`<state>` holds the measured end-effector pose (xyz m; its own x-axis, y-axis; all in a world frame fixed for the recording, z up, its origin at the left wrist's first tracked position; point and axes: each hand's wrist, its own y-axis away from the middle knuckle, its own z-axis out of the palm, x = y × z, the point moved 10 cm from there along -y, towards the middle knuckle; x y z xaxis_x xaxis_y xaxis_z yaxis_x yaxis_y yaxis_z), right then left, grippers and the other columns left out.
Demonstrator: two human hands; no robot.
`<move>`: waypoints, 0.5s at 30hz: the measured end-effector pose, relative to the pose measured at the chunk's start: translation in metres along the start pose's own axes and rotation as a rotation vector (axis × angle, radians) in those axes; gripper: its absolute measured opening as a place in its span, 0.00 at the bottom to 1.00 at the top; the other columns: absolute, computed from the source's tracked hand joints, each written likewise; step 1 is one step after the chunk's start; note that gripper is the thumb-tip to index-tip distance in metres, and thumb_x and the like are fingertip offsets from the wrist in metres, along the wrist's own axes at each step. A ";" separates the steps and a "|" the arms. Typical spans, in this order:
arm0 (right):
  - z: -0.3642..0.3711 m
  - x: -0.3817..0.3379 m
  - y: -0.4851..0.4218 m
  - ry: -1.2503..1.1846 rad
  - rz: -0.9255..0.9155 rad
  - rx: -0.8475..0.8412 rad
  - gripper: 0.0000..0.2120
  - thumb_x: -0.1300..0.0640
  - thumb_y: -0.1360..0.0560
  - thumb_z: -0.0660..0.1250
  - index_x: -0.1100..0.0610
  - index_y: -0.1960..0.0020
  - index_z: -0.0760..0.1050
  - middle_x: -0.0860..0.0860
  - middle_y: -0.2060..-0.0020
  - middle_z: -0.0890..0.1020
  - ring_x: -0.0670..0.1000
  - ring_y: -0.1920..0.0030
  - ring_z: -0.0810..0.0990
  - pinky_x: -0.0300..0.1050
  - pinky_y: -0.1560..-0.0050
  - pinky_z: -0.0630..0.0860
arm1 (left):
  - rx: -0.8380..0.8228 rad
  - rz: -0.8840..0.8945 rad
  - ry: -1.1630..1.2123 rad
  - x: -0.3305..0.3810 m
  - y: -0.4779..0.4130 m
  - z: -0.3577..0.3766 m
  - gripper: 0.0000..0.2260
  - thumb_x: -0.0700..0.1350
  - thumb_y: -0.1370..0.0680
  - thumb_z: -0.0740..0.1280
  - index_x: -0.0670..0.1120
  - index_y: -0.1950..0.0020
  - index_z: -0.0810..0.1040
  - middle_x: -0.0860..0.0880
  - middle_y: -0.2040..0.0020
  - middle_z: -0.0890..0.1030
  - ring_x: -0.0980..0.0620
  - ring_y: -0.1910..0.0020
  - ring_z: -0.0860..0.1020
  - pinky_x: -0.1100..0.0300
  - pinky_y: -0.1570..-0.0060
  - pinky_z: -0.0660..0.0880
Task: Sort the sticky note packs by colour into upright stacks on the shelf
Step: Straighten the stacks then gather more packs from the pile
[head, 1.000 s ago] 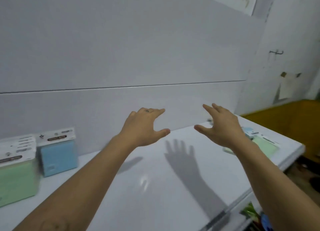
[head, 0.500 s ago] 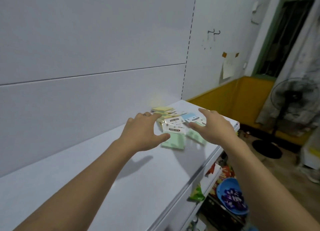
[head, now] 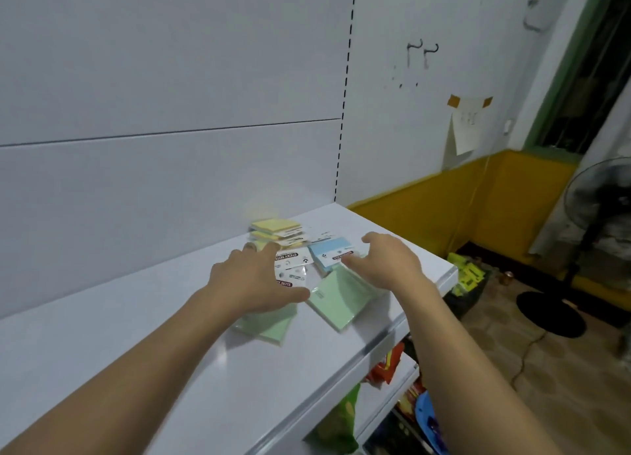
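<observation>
The left hand (head: 252, 280) and right hand (head: 386, 263) are held spread, empty, over the packs (head: 333, 255) scattered flat on the shelf (head: 170, 369); one colour is best gathered first, edges squared.

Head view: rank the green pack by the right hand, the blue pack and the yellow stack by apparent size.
Largest: green pack, though it is also nearest the camera.
Then blue pack and yellow stack: they look about alike. The right hand covers part of the blue pack, so no ranking.
</observation>
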<state>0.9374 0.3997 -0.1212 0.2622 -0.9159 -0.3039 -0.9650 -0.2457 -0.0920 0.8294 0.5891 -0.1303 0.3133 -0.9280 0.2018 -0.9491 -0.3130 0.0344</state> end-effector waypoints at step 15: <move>0.023 -0.087 -0.067 0.017 -0.233 -0.129 0.27 0.38 0.25 0.61 0.55 0.33 0.70 0.52 0.36 0.76 0.56 0.36 0.73 0.51 0.42 0.70 | -0.066 -0.151 -0.023 -0.016 0.004 0.010 0.43 0.70 0.38 0.69 0.55 0.29 0.60 0.48 0.38 0.68 0.45 0.39 0.73 0.52 0.45 0.70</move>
<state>0.9798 0.5035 -0.1098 0.4782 -0.8348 -0.2727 -0.8722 -0.4878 -0.0360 0.8212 0.6008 -0.1431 0.4528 -0.8758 0.1671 -0.8908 -0.4363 0.1268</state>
